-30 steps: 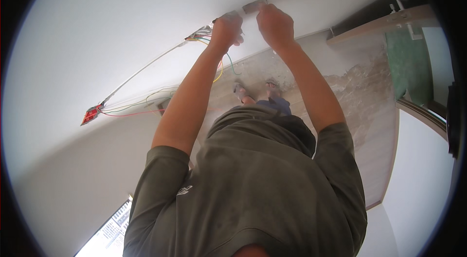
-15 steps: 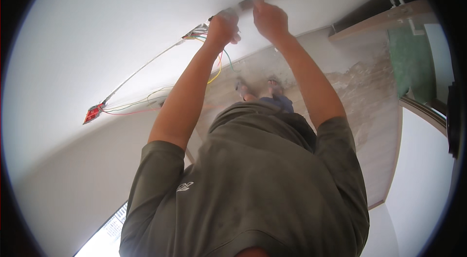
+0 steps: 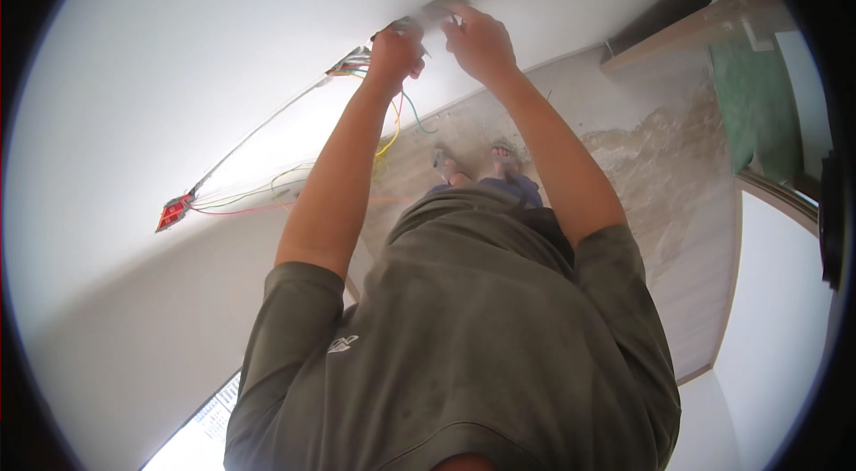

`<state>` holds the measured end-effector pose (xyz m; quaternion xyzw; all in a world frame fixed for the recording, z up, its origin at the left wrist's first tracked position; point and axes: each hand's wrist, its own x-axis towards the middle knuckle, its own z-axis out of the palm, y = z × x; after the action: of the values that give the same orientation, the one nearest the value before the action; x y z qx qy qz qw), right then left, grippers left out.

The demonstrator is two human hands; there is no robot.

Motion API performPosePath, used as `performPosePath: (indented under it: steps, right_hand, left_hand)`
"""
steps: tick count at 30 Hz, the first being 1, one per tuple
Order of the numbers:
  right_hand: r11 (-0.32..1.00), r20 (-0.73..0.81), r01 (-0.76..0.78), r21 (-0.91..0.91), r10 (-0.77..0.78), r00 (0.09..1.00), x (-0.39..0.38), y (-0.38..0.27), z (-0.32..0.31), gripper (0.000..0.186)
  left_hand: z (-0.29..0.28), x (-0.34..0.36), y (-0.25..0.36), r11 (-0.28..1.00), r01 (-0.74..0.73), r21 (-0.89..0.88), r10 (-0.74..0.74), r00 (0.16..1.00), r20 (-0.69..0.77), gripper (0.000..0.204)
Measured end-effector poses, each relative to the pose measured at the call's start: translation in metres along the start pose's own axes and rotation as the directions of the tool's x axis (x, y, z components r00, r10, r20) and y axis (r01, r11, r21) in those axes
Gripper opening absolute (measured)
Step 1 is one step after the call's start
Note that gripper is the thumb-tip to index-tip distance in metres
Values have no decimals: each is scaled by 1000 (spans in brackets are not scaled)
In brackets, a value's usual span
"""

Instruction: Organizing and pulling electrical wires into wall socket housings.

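Note:
At the upper middle, my right hand [image 3: 481, 43] is closed round a putty knife, its index finger stretched along the flat grey blade [image 3: 443, 4], which lies against the white wall [image 3: 267, 16]. Just left of it my left hand [image 3: 397, 54] is closed, with the dark edge of a thin flat tool [image 3: 406, 25] showing above the knuckles; most of that tool is hidden. Beside my left hand, a wall opening [image 3: 349, 61] lets out loose coloured wires [image 3: 392, 128]. A straight filled groove [image 3: 259, 125] runs from there down to a red electrical box [image 3: 174, 212].
My feet [image 3: 504, 159] stand on a dusty, stained floor [image 3: 664, 159] close to the wall. A wooden board with white fittings [image 3: 695, 30] is at the upper right, near a green sheet [image 3: 753, 110]. A bright window [image 3: 201, 426] shows at the lower left.
My right hand and the blade have moved a little left, closer to my left hand. My left hand has shifted slightly left too.

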<state>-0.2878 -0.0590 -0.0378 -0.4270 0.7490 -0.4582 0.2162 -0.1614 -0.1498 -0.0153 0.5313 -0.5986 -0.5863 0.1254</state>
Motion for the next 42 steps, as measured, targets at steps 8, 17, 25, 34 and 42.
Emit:
performPosePath:
  steps: [8,17,25,34,42]
  right_hand:
    - [998,-69,-30,-51,26,997,19,6,3,29]
    - [852,277,-364,375,272,922,9,-25,-8,27]
    - [708,247,-407,577,323,913,4,-21,-11,30]
    - [767,266,-454,454,370,890,26,-27,12,26]
    - [728,255,-383,568,286,923,5,-24,-2,30]
  left_hand:
    - [7,-9,-1,989,-121,81,127,989,-77,31]
    - [-26,33,-55,859,-371,353,394,919,7,28]
    - [0,-9,3,1000,-15,-8,15,1000,-3,30]
    - [5,-21,7,991,-86,-105,86,996,-5,37]
    - [7,-16,12,916,-2,-402,45,994,99,23]
